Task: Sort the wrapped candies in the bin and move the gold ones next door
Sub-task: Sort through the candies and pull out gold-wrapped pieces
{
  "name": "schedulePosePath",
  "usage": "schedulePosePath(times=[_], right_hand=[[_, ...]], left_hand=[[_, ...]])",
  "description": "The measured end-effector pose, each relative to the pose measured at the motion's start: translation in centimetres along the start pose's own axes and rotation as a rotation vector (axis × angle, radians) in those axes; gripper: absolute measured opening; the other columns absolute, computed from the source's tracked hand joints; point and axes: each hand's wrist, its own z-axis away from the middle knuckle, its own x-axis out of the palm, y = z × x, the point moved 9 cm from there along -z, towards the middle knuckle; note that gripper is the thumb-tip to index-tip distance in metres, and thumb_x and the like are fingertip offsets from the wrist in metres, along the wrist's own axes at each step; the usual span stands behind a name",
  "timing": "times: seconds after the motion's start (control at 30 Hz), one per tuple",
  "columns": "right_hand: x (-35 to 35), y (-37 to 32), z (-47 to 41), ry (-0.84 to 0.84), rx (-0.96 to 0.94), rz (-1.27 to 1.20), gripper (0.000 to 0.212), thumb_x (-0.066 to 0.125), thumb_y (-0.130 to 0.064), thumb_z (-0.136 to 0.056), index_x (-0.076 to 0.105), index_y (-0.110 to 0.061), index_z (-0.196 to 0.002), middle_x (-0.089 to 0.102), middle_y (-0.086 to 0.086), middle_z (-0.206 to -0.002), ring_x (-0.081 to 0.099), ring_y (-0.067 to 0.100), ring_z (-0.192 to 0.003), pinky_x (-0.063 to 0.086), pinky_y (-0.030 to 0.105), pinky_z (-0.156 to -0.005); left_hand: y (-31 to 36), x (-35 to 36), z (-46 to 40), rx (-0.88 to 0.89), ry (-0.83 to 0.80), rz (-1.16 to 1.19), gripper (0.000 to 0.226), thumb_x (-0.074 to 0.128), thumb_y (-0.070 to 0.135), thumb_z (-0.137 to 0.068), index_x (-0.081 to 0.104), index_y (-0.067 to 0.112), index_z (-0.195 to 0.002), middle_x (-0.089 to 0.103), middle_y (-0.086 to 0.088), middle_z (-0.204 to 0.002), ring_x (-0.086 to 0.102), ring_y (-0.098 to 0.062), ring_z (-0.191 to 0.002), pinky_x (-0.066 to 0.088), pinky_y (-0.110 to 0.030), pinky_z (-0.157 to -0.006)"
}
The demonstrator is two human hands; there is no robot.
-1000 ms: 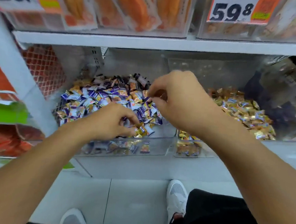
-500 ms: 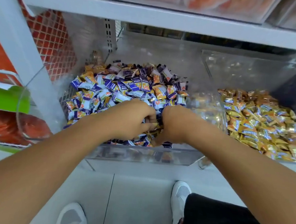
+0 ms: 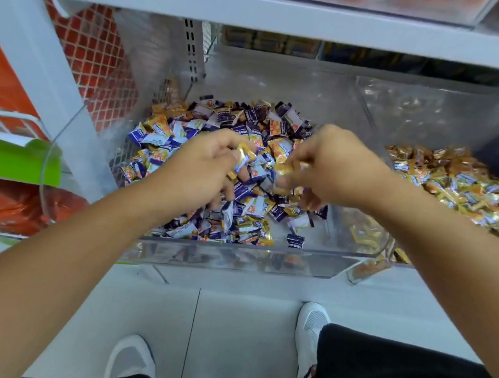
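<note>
Both hands are over the middle of the mixed bin (image 3: pixel 238 254), a clear acrylic tub on the shelf, piled with purple and gold wrapped candies (image 3: pixel 217 128). The gold-only bin (image 3: pixel 363 271) sits touching it on the right, its gold pile (image 3: pixel 453 183) lying toward the far right.

Left hand (image 3: pixel 197 168): grip closed in a pinch, a gold candy (image 3: pixel 244 153) held between thumb and fingertips, clear of the pile. Right hand (image 3: pixel 334 167): fingers curled, what looks like a second gold candy (image 3: pixel 284 169) pinched at the tips; that area is motion-blurred, so the hold is judged likely, not certain.

Step in hand, as judged: picking gold pieces out and carrying them right.

How it is best done:
- Each piece is to be lifted straight up until clear of the pile before any sideways move, so neighbouring purple wrappers are not dragged along by their twisted ends.
- The pinch is best kept on the wrapper body, not the tail; slick foil tails are likely to slip.
- The right hand is the closer one to the gold-only bin, so transfers are better made with it; the left-hand piece can be passed across or carried over the shared wall.
- Release is to be made low over the gold pile, well inside the wall, so nothing bounces back or drops to the floor (image 3: pixel 233 334).
- Many gold pieces remain mixed in, several half buried near the front wall; the surface layer should be cleared first, then the pile stirred.
</note>
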Motion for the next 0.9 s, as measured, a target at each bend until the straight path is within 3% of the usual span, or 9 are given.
schedulePosePath(times=[0.13, 0.23, 0.33, 0.4, 0.5, 0.67, 0.7, 0.77, 0.9], right_hand=[[-0.3, -2.3, 0.1, 0.011, -0.082, -0.494, 0.023, 0.071, -0.016, -0.091, 0.071, 0.007, -0.093, 0.071, 0.017, -0.075, 0.059, 0.011, -0.046, 0.046, 0.019, -0.041], [1.0, -3.5, -0.2, -0.037, -0.081, -0.62, 0.023, 0.061, -0.013, -0.098, 0.069, 0.008, -0.099, 0.073, 0.021, -0.088, 0.062, 0.012, -0.055, 0.049, 0.019, -0.047], [-0.8, -2.2, -0.6, 0.088, -0.027, -0.534, 0.021, 0.054, -0.006, -0.099, 0.071, 0.005, -0.097, 0.071, 0.013, -0.078, 0.061, 0.015, -0.056, 0.051, 0.026, -0.048], [-0.9, -2.1, -0.6, 0.073, -0.096, -0.033, 0.024, 0.053, -0.007, -0.096, 0.077, -0.003, -0.097, 0.072, 0.004, -0.081, 0.065, 0.009, -0.064, 0.052, 0.028, -0.06], [3.9, -1.7, 0.2, -0.229, -0.151, 0.449, 0.027, 0.067, -0.025, -0.093, 0.073, -0.017, -0.118, 0.071, 0.0, -0.114, 0.065, 0.017, -0.101, 0.047, 0.025, -0.081], [4.0, 0.0, -0.2, -0.248, -0.05, 0.586, 0.026, 0.084, -0.028, -0.077, 0.075, -0.01, -0.093, 0.074, 0.005, -0.093, 0.068, 0.023, -0.085, 0.058, 0.036, -0.079], [4.0, 0.4, 0.0, -0.291, -0.031, 0.663, 0.03, 0.087, -0.029, -0.074, 0.075, -0.009, -0.093, 0.074, 0.004, -0.092, 0.068, 0.023, -0.086, 0.058, 0.037, -0.08], [4.5, 1.0, 0.7, -0.406, -0.01, 0.792, 0.033, 0.086, -0.034, -0.074, 0.077, -0.012, -0.096, 0.074, 0.001, -0.095, 0.068, 0.021, -0.089, 0.058, 0.037, -0.084], [4.4, -1.5, 0.2, -0.299, -0.173, 0.582, 0.037, 0.084, -0.03, -0.078, 0.074, -0.02, -0.112, 0.067, -0.007, -0.087, 0.064, 0.016, -0.082, 0.052, 0.025, -0.067]], left_hand=[[-1.2, 1.7, 0.5, -0.358, 0.033, 0.709, 0.046, 0.048, 0.042, -0.103, 0.057, 0.001, -0.121, 0.07, -0.018, -0.097, 0.074, -0.029, -0.079, 0.059, -0.034, -0.06], [-0.9, 2.9, 0.6, -0.44, 0.003, 0.921, 0.048, 0.052, 0.043, -0.1, 0.061, -0.001, -0.118, 0.068, -0.015, -0.094, 0.071, -0.028, -0.081, 0.061, -0.036, -0.065], [-1.8, 2.1, 0.4, -0.458, 0.082, 0.978, 0.028, 0.058, 0.027, -0.099, 0.063, 0.0, -0.104, 0.064, -0.011, -0.087, 0.064, -0.017, -0.064, 0.055, -0.023, -0.05], [-2.2, 0.5, 0.1, -0.394, 0.15, 0.823, 0.016, 0.059, 0.023, -0.099, 0.063, 0.008, -0.099, 0.053, -0.002, -0.077, 0.046, -0.006, -0.048, 0.04, -0.017, -0.038], [-1.4, -1.6, 0.0, -0.215, 0.198, 0.44, 0.018, 0.062, 0.031, -0.097, 0.062, 0.013, -0.1, 0.042, 0.003, -0.068, 0.028, -0.006, -0.043, 0.026, -0.017, -0.037], [0.4, -1.9, 0.5, 0.049, 0.16, -0.195, 0.042, 0.064, 0.047, -0.092, 0.06, 0.01, -0.072, 0.045, 0.001, -0.057, 0.04, -0.011, -0.046, 0.036, -0.02, -0.049], [0.9, -1.2, 0.7, 0.131, 0.099, -0.322, 0.036, 0.064, 0.044, -0.093, 0.064, 0.014, -0.074, 0.048, 0.01, -0.053, 0.043, -0.003, -0.042, 0.034, -0.015, -0.048], [1.1, 0.8, 1.1, 0.231, -0.043, -0.519, 0.013, 0.064, 0.034, -0.095, 0.07, 0.028, -0.085, 0.057, 0.021, -0.062, 0.053, 0.011, -0.058, 0.034, -0.012, -0.056], [0.1, 2.6, 0.7, 0.262, -0.215, -0.732, 0.006, 0.071, 0.037, -0.089, 0.075, 0.033, -0.089, 0.067, 0.023, -0.083, 0.059, 0.005, -0.082, 0.051, -0.032, -0.081]])
